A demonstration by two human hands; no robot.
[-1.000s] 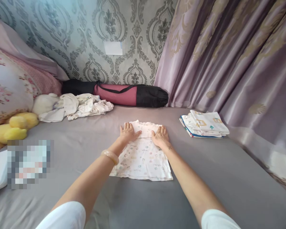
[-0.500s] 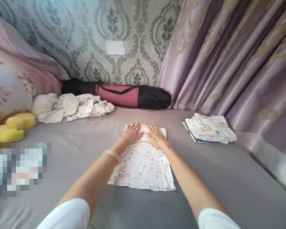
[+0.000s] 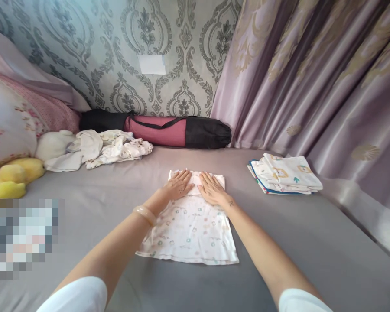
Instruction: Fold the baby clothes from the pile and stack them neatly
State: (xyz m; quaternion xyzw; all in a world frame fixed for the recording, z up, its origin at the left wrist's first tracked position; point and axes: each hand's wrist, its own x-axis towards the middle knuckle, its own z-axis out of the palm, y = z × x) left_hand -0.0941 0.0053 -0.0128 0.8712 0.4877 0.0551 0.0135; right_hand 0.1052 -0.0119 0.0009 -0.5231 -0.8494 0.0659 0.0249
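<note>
A white baby garment (image 3: 191, 234) with small printed figures lies spread on the grey bed sheet (image 3: 299, 251), its far end folded over into a band. My left hand (image 3: 179, 185) presses flat on the left part of that folded band, fingers stretched out. On the right part of the band rests my right hand (image 3: 212, 189), also flat with fingers extended. Both palms touch the cloth and neither hand grips it. The near hem lies wide and loose towards me.
A stack of folded clothes (image 3: 286, 175) sits at the right. Crumpled clothes (image 3: 113, 147) lie at the back left, before a rolled mat in a pink and black bag (image 3: 169, 130). Yellow plush toys (image 3: 22, 173) and a floral pillow (image 3: 6, 125) are at the left; a curtain (image 3: 279, 86) hangs right.
The view has shifted slightly to the right. My hands have slid a little towards me on the folded band, still flat. The garment stays spread out.
</note>
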